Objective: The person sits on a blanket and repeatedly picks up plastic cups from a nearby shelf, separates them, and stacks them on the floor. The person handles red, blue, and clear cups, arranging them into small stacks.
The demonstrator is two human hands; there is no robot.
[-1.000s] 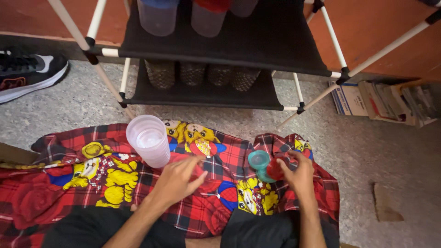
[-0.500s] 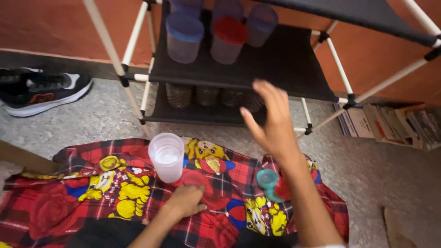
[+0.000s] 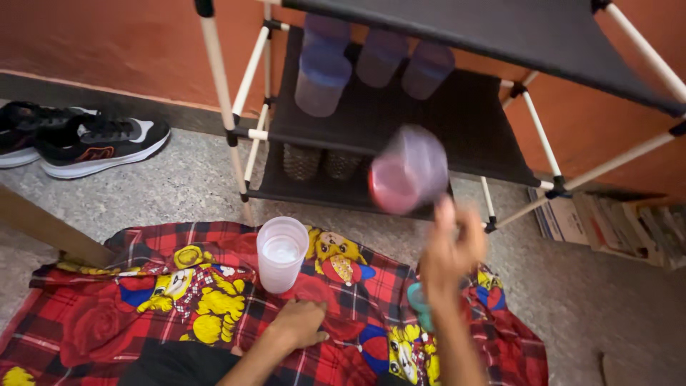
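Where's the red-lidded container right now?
In the head view the red-lidded container is in the air right of centre, tilted and blurred, just above the right hand, in front of the black rack shelf; whether the fingers touch it is unclear.

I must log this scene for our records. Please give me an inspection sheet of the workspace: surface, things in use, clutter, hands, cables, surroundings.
Surface: red checked cloth on a speckled floor.
Things in use: red-lidded jar, blurred; open clear cup upright on the cloth.
Clutter: teal lid, partly hidden.
Hands: right hand raised at the jar; left hand resting on the cloth.
Cables: nothing seen.
Surroundings: black fabric shelf with lidded jars, shoes, stacked books.
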